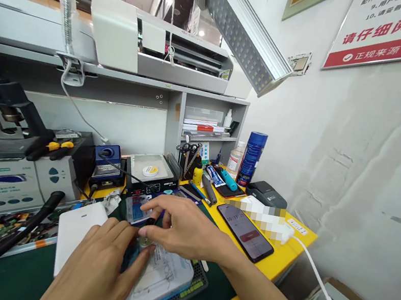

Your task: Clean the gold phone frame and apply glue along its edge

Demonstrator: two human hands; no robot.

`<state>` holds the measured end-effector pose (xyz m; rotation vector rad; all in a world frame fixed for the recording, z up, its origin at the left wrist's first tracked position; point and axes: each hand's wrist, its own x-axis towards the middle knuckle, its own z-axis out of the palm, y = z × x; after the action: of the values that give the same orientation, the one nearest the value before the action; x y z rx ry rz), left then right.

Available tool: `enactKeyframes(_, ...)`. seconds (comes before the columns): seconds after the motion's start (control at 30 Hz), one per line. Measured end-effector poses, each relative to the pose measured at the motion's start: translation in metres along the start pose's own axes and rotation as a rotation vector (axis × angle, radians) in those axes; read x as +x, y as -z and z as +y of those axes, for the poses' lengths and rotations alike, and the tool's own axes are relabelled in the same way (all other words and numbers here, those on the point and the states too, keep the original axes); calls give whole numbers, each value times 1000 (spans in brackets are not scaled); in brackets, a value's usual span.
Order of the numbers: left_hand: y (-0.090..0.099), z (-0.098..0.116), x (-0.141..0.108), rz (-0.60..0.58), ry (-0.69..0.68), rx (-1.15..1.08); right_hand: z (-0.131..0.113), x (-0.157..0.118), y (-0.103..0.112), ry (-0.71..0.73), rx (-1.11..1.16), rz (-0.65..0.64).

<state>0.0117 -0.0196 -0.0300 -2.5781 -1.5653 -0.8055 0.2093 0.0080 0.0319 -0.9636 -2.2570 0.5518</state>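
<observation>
My left hand (104,257) is closed around the lower part of a small clear bottle (145,240), its thumb on the near side. From above, my right hand (187,225) pinches the bottle's black cap (150,222) between thumb and fingers. Fingers hide much of the bottle, so its contents cannot be made out. Both hands are over a white, printed pad-like stack (167,273) with a blue edge, which lies on a dark perforated tray (195,288). Just beyond the fingers lies a small clear case (135,209) with blue in it.
A phone (246,233) lies right of my right hand, beside a black box (266,193). On the left are a white flat device (78,229), a black hose (14,236) and a tray of circuit boards (2,229). A lamp (248,34) hangs overhead.
</observation>
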Motion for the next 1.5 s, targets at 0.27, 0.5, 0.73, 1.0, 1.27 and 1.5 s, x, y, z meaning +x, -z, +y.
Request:
enactKeyframes(0.27,-1,0,1,19,-5,1,-1,-1,1,-21,51,-29)
enactKeyframes(0.5,-4,-3,-3,27,-22,37,-2,1,1,-79,20,10)
enactKeyframes(0.73,-5,-4,-1,69,-55,15,-4,1,2,19,-15,-38)
enactKeyframes(1.0,1,-2,1,68,-54,16,-2,2,2,-14,-35,-21)
enactKeyframes(1.27,-6,-13,0,60,-109,34,-2,1,3,21,-19,-51)
enactKeyframes(1.5,-4,-12,-1,29,-90,34,-4,1,2,52,-57,-47)
